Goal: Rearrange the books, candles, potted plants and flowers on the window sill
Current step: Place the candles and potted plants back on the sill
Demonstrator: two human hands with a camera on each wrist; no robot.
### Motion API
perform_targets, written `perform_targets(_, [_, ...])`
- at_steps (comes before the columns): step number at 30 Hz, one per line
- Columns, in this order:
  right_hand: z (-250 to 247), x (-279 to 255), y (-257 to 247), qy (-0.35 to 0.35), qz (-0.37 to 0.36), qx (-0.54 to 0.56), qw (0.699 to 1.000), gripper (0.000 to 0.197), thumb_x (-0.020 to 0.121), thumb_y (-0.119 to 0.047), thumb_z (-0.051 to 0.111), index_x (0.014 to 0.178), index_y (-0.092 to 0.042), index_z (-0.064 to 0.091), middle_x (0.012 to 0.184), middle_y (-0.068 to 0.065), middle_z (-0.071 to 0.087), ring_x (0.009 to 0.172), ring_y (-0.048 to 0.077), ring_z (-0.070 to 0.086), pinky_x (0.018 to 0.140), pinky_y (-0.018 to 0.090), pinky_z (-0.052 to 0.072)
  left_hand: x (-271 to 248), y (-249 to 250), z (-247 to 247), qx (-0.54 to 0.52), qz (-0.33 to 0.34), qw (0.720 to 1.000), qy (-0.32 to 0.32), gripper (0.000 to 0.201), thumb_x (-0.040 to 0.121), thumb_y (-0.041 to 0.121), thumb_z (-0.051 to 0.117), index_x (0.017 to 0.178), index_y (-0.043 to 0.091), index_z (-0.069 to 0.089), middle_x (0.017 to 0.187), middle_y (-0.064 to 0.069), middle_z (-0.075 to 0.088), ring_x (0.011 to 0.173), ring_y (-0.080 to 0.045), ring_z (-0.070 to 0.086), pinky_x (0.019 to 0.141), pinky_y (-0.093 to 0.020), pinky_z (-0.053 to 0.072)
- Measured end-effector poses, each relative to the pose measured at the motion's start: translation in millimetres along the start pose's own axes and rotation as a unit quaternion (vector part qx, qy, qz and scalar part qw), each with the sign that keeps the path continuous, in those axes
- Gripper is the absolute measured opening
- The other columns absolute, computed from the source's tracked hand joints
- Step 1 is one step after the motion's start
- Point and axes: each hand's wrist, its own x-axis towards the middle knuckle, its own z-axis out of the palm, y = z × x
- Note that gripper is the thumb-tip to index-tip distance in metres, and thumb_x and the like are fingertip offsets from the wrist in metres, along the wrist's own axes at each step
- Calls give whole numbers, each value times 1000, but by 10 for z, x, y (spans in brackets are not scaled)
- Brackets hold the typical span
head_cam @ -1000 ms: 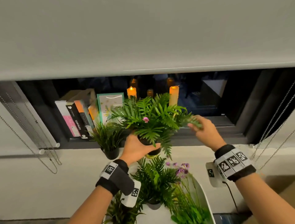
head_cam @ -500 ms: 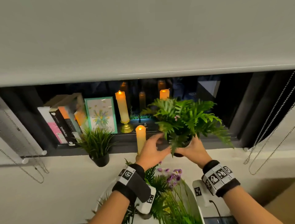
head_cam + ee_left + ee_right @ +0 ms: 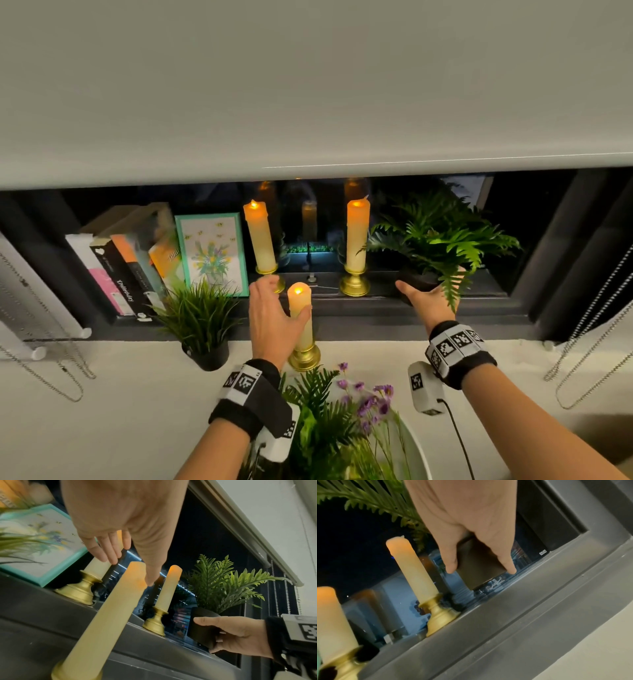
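At the sill's right end my right hand (image 3: 428, 301) now grips the fern pot (image 3: 204, 626), seemingly just landed; left hand (image 3: 274, 320), open, has moved beside the front candle (image 3: 301, 322).

Fern pot (image 3: 419, 282) upright on sill, front candle (image 3: 300, 317) upright

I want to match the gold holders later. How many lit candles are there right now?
3. One cream candle in a gold holder stands beside the teal-framed picture, one beside the potted fern, one nearer, at the left hand. Glass shows reflections.
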Motion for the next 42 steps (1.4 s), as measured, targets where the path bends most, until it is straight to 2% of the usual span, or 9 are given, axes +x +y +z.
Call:
perform_targets(4, [205,138,162,-3,10,2,1000,91,65,-22,87,137,-13,32,135,13,50,122,29,51,102,36,44,52,-69,59,-29,-35,998,-45,91,64,36,86,136,24,31,127,0,49,113,-18,54,93,-42,49])
perform_targets(7, [298,221,205,-19,25,-16,999,76,81,-16,74,143,-14,28,137,6,44,124,22,48,91,10,40,59,-46,105,-33,-56,995,-71,90,65,35,85,138,25,32,125,1,55,112,-18,55,93,-41,49])
perform_targets(8, [319,227,160,-2,17,-27,1000,76,80,-17,74,141,-12,29,134,4,44,120,20,47,94,12,37,61,-33,119,-29,-62,995,-77,87,67,34,84,137,25,33,123,1,57,111,-19,55,93,-42,49])
perform_targets(11, [321,196,20,13,-19,-71,997,90,71,-20,81,140,-9,26,140,11,40,124,31,47,106,38,37,61,-13,157,-18,-69,993,-90,77,71,32,81,134,25,38,117,-1,59,107,-22,56,91,-42,50])
perform_targets(14, [305,181,13,2,-13,-110,994,90,67,-24,83,137,-11,27,136,13,42,122,36,49,102,45,41,47,-7,181,-19,-75,993,-90,75,73,31,80,135,25,39,117,-3,58,106,-22,56,91,-39,49])
perform_targets(18, [284,126,-63,2,-9,-143,990,88,66,-25,83,134,-9,29,133,14,42,118,38,50,97,48,43,33,4,178,-5,-74,993,-97,72,76,30,79,136,24,39,120,-2,57,99,-12,44,86,-28,39])
perform_targets(25, [314,101,-98,-17,5,-193,981,106,68,-36,82,145,-9,15,138,17,32,109,47,54,93,53,46,22,-26,187,20,-70,991,-108,78,74,34,79,137,27,34,122,-5,58,111,-26,55,90,-41,49])
perform_targets(32, [235,69,-63,-37,5,-177,984,108,71,-25,82,148,-6,8,142,19,30,123,44,45,102,56,39,-21,-95,117,19,-74,990,-118,87,71,31,82,140,25,30,124,-4,59,112,-25,57,93,-46,50])
perform_targets(42, [44,101,-88,-4,38,-199,979,112,67,-28,82,147,-12,6,142,15,33,124,42,46,101,60,36,-108,-268,-104,20,-48,992,-113,97,66,34,85,143,25,27,125,2,54,112,-16,54,89,-37,50])
